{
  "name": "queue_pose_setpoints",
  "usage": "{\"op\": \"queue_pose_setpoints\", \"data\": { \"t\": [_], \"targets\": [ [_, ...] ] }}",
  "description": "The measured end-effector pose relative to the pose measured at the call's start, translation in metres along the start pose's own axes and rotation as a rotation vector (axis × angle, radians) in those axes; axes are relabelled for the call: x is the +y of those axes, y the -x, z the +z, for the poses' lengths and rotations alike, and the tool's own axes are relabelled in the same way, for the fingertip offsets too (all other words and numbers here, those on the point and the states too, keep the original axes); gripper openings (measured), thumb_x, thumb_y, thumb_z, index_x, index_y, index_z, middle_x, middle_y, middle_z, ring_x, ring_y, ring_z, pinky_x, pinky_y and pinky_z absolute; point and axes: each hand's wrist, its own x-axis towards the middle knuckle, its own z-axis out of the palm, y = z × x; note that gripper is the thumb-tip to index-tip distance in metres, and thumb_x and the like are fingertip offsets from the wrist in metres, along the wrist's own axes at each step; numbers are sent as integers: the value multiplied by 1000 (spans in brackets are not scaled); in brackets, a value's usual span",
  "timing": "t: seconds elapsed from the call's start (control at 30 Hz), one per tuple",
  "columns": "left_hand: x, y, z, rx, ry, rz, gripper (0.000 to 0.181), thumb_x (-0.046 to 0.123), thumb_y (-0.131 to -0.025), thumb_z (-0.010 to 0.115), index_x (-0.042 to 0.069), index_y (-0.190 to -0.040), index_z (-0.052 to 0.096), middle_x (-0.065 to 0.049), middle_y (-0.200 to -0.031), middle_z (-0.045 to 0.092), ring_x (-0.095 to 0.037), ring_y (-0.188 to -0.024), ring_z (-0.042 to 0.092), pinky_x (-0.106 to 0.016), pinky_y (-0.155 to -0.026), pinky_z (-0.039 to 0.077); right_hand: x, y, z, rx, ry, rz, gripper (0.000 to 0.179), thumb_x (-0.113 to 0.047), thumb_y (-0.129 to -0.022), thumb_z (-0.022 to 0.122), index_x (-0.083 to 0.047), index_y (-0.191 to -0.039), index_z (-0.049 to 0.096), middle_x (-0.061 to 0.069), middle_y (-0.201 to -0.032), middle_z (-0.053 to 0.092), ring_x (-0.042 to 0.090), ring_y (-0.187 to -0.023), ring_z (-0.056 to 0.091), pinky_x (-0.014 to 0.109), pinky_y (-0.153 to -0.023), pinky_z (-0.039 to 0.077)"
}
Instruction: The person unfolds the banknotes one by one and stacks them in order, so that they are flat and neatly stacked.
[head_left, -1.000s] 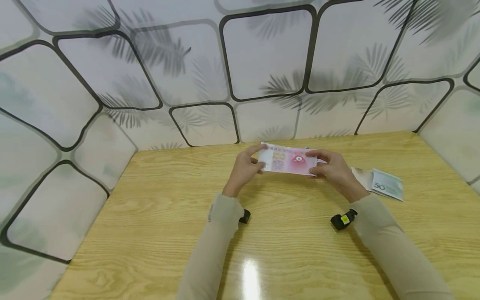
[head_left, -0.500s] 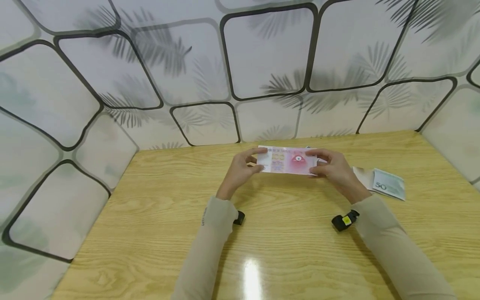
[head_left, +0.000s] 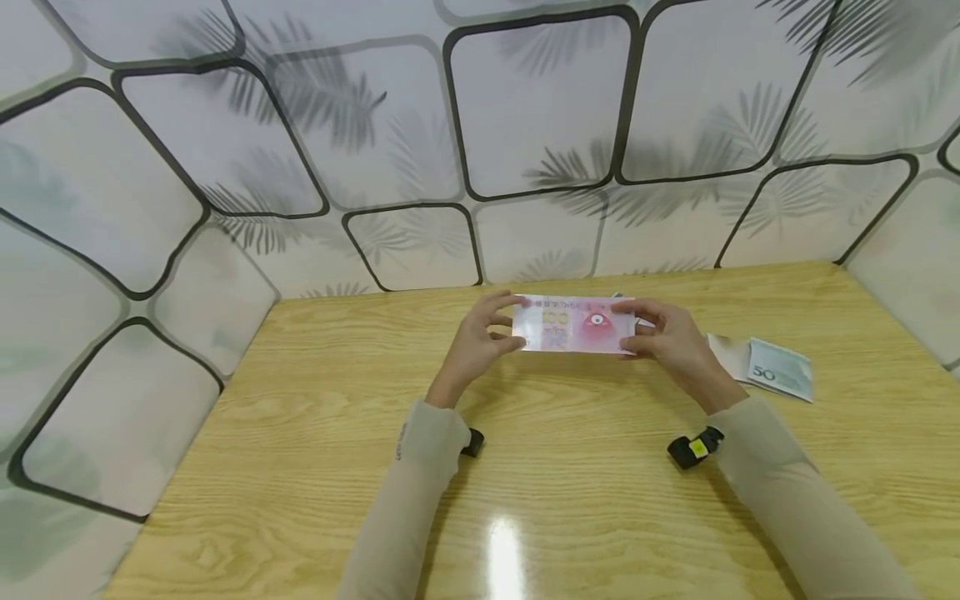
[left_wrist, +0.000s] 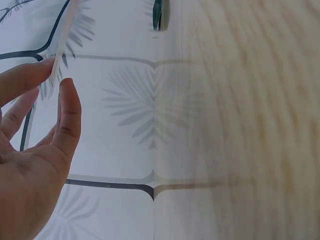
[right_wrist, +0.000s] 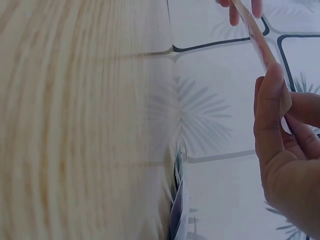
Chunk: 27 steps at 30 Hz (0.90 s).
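Note:
A pink banknote (head_left: 573,323) marked 100 is stretched between the two hands, above the table, its printed face toward the head camera. My left hand (head_left: 474,337) pinches its left end, fingers at the top corner and thumb at the bottom. In the left wrist view the banknote (left_wrist: 62,42) shows almost edge-on by the left hand (left_wrist: 37,145). At the other end, my right hand (head_left: 678,342) pinches it between thumb and fingers. The right wrist view has the banknote (right_wrist: 265,47) running from the right hand (right_wrist: 287,155) toward the left fingertips at the top.
Right of the right hand, a greenish 50 banknote (head_left: 780,371) lies over a pale paper (head_left: 727,354) on the wooden table (head_left: 315,467). Patterned panels (head_left: 540,108) enclose the table's back and sides. Black straps (head_left: 693,447) circle both wrists.
The left hand has shifted slightly left and down, and the left end of the pink banknote has lowered, so it lies more level. The right hand has hardly moved.

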Motion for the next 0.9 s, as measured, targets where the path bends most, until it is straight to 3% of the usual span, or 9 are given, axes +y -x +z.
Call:
{"op": "queue_pose_setpoints", "data": {
  "t": [0.2,0.43,0.7,0.9],
  "targets": [
    [1,4,-3,-44,97,-71,50,-4,-80,67,15,-125,57,-4,-124,49,-22,-91,57,-49,-72,51,-2,2,1,-1,17,0,47,9,-83,59,8,-128,43,17,-132,35,12,-85,58,40,-75,53],
    [2,9,-6,-75,100,-69,50,-2,-80,67,13,-126,56,-6,-119,51,-21,-90,57,-30,-70,53,-2,6,1,-19,54,-9,47,8,-84,59,8,-129,43,19,-137,32,13,-94,59,37,-73,54],
    [3,21,-11,-93,131,-70,51,-3,-80,67,13,-127,55,-6,-122,52,-22,-89,58,-31,-69,52,-1,14,3,-58,60,9,48,4,-85,60,3,-130,44,17,-141,27,16,-93,59,48,-78,50],
    [15,31,-16,-123,162,-96,51,-1,-82,66,9,-129,52,-8,-129,49,-26,-92,56,-30,-72,51,-2,20,7,-92,38,8,48,5,-86,59,4,-130,43,15,-143,22,16,-99,57,45,-77,51]
  ]
}}
